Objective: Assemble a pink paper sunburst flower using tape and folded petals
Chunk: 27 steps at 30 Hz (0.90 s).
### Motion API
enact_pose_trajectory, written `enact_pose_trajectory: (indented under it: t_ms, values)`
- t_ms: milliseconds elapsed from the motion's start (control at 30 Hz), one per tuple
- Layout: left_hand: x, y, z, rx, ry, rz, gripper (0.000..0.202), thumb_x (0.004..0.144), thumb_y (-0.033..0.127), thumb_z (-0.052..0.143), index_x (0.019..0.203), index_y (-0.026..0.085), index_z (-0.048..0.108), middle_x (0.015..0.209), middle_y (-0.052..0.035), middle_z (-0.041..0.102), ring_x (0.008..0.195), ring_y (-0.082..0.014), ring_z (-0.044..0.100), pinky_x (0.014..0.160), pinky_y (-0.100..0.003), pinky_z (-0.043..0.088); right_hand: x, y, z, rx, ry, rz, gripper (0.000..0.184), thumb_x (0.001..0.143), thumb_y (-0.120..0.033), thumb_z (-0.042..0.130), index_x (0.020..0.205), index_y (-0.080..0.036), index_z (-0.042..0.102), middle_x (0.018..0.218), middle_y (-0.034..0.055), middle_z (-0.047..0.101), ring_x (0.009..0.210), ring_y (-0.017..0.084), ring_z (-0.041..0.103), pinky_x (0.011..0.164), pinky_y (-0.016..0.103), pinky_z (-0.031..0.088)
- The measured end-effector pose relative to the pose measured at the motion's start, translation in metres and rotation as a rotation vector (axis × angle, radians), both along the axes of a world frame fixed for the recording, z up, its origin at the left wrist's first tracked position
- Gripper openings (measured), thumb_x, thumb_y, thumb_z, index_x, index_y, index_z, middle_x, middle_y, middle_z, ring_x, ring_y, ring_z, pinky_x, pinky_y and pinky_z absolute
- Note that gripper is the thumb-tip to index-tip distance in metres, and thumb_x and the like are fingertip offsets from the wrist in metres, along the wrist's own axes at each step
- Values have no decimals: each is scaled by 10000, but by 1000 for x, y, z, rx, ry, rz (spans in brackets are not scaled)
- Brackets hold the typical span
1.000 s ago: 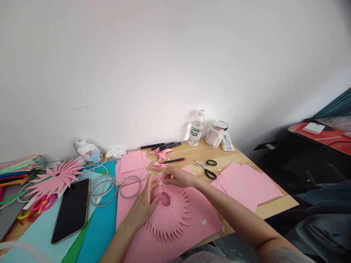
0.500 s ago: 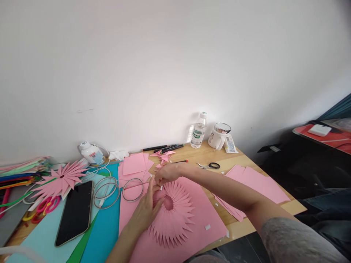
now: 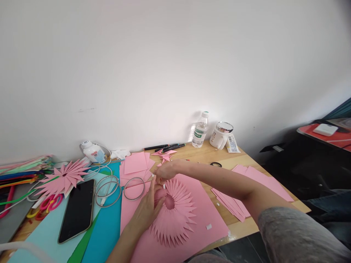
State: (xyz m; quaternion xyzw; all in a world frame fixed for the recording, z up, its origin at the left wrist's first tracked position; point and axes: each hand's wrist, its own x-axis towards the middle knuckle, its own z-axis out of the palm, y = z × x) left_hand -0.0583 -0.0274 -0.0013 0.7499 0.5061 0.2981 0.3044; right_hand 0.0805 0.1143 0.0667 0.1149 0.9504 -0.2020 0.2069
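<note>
A round pleated pink paper rosette (image 3: 172, 226) with pointed tips lies on a large pink sheet (image 3: 208, 204). My left hand (image 3: 149, 204) grips its upper left edge, thumb near the centre hole and fingers around the outer side. My right hand (image 3: 166, 171) reaches across to the same edge, its fingers closed together beside the left fingertips. A small white piece (image 3: 164, 186) shows just below the right fingers. What the right fingers pinch, if anything, is hidden. Small folded pink paper pieces (image 3: 166, 156) lie just behind the right hand.
Left are a phone (image 3: 76, 210), metal rings (image 3: 134, 188), a pink paper star (image 3: 65, 175), pink-handled scissors (image 3: 52, 202) and a pill bottle (image 3: 93, 151). Behind stand a water bottle (image 3: 200, 131) and a mug (image 3: 221, 136). Pink sheets (image 3: 233, 204) lie right, black-handled scissors (image 3: 216, 164) beyond my right forearm.
The view has shifted slightly, moving the table things a little to the right. My right forearm now covers more of the black-handled scissors. Both hands stay at the rosette's upper left edge.
</note>
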Motion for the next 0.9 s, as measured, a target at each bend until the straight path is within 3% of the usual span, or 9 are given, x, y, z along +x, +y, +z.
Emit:
enact_pose_trajectory:
  t_ms: [167, 500, 667, 900]
  values:
    - [0, 0, -1, 7, -8, -8, 724, 924, 307, 405, 1456, 246, -81, 1194, -116, 581, 1122, -230, 538, 953, -445, 401, -1, -4, 4, 23, -17, -29, 223, 705, -15, 517, 632, -175, 654, 673, -22, 565, 537, 91, 420, 494, 222, 283]
    - [0, 1, -2, 51, 18, -4, 757, 906, 241, 422, 1454, 238, -101, 1206, -126, 587, 1118, -236, 550, 913, -440, 442, 1, -9, 3, 105, -29, -47, 183, 778, -115, 525, 793, -196, 688, 869, 24, 643, 670, 132, 527, 506, 235, 315]
    - [-1, 1, -6, 100, 60, -23, 765, 907, 226, 413, 1451, 234, -124, 1257, -133, 579, 1154, -246, 540, 917, -458, 445, -2, -15, 7, 164, -80, -87, 176, 810, -157, 501, 818, -147, 676, 815, 48, 655, 597, 135, 524, 491, 247, 321]
    - [-2, 3, -8, 134, 96, -55, 748, 915, 212, 395, 1451, 232, -125, 1179, -111, 632, 1079, -233, 590, 881, -438, 472, -5, -22, 7, 251, -72, -127, 199, 792, -225, 524, 785, -101, 679, 760, 98, 670, 610, 179, 559, 498, 259, 336]
